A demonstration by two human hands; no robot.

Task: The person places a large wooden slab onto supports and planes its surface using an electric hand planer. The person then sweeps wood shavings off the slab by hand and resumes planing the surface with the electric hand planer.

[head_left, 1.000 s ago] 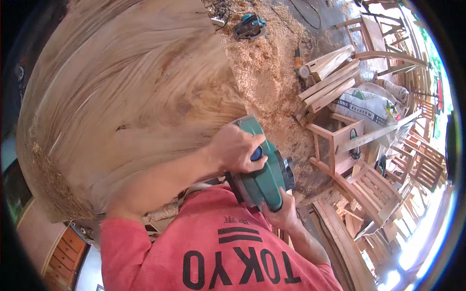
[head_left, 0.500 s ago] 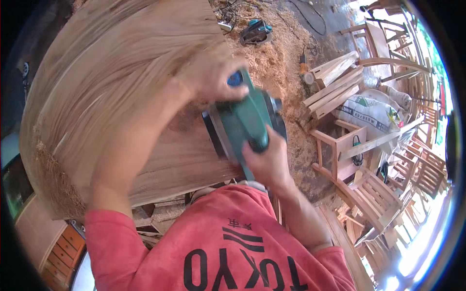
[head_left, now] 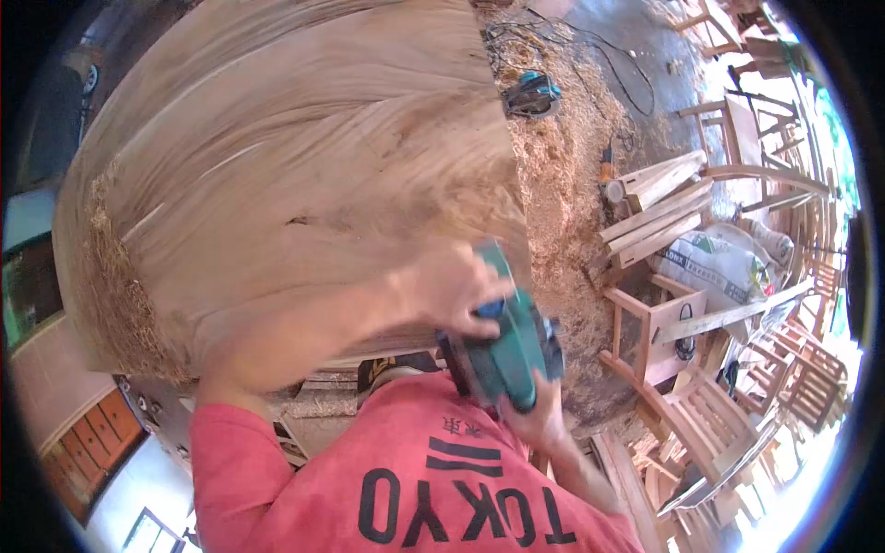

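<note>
1. The green power planer (head_left: 521, 346) is just right of centre in the lower half of the frame, at the lower right corner of the big wooden slab (head_left: 313, 157), close to the red shirt (head_left: 387, 488). Whether its base touches the wood cannot be told.
2. The left hand (head_left: 461, 288) is blurred, its fingers bent around the blue knob (head_left: 491, 309) on the planer's front part.
3. The right hand (head_left: 535, 410) is at the planer's rear handle, lower down in the frame; its fingers are mostly hidden, so how tightly they close cannot be told.
4. The slab fills the upper left and middle of the frame, with swirling brown grain and a rough edge on the left.
5. Wood shavings (head_left: 562, 184) cover the floor right of the slab; a blue and black power tool (head_left: 532, 95) lies among them at upper centre-right.
6. Further right are stacked wood pieces (head_left: 659, 217), a white sack (head_left: 705, 263) and a slatted chair (head_left: 705, 415).
7. Orange drawers (head_left: 88, 452) stand at lower left.
</note>
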